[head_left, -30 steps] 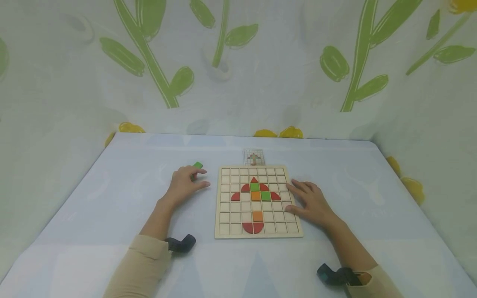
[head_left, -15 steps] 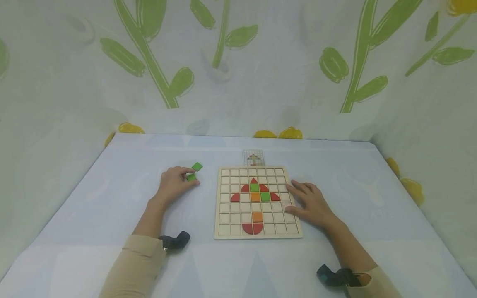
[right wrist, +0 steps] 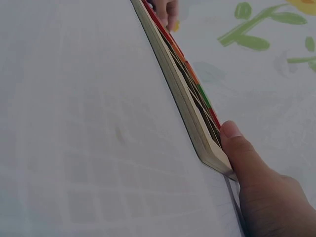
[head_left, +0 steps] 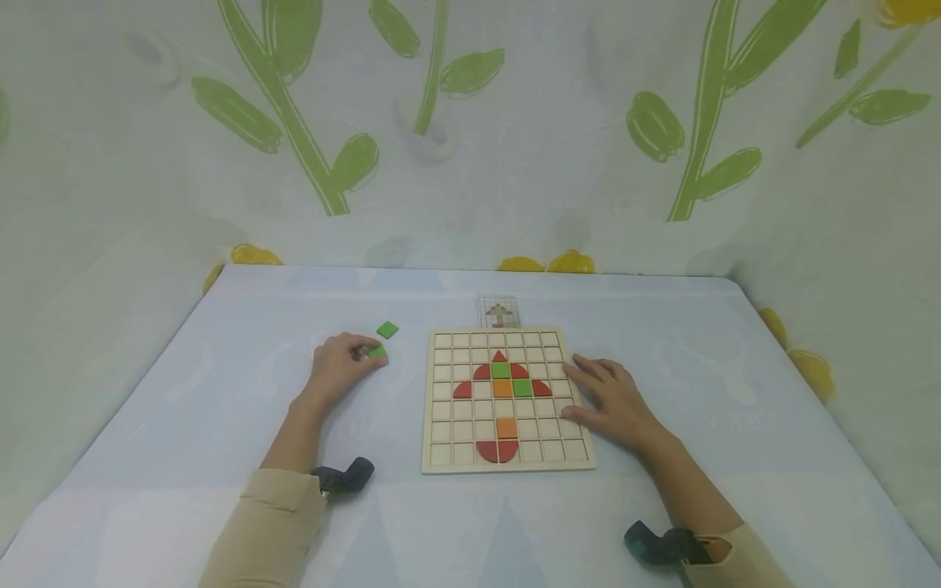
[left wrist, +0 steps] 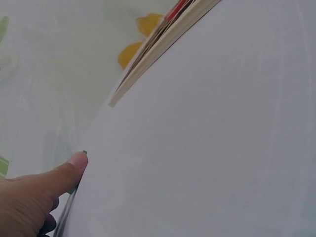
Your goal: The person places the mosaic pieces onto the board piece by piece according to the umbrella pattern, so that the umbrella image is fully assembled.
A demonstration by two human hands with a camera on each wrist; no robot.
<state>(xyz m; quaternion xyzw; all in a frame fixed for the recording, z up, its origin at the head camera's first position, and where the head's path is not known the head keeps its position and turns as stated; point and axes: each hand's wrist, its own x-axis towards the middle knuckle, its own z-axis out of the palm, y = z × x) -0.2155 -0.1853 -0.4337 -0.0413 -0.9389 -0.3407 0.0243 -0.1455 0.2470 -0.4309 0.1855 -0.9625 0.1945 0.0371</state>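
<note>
In the head view my left hand (head_left: 341,366) is at the left of the board, pinching a green square tile (head_left: 376,352) between thumb and fingers at the tabletop. The left wrist view shows mostly its thumb (left wrist: 66,175), which hides most of that tile. A second green tile (head_left: 387,330) lies flat just beyond the fingers. My right hand (head_left: 612,402) rests with spread fingers on the right edge of the wooden grid board (head_left: 456,455). Red, green and orange pieces sit in its cells, among them an orange square (head_left: 506,428) and a red quarter-round piece (head_left: 488,452).
A small pattern card (head_left: 498,310) lies at the board's far edge, showing a coloured figure on a grid. The white table (head_left: 470,531) meets a wall printed with green plants at the back. A black wrist camera (head_left: 345,476) sits on the left wrist.
My left hand has drawn back to the left and slightly nearer, leaving one green tile on the table and holding another. My right hand has stayed on the board.
</note>
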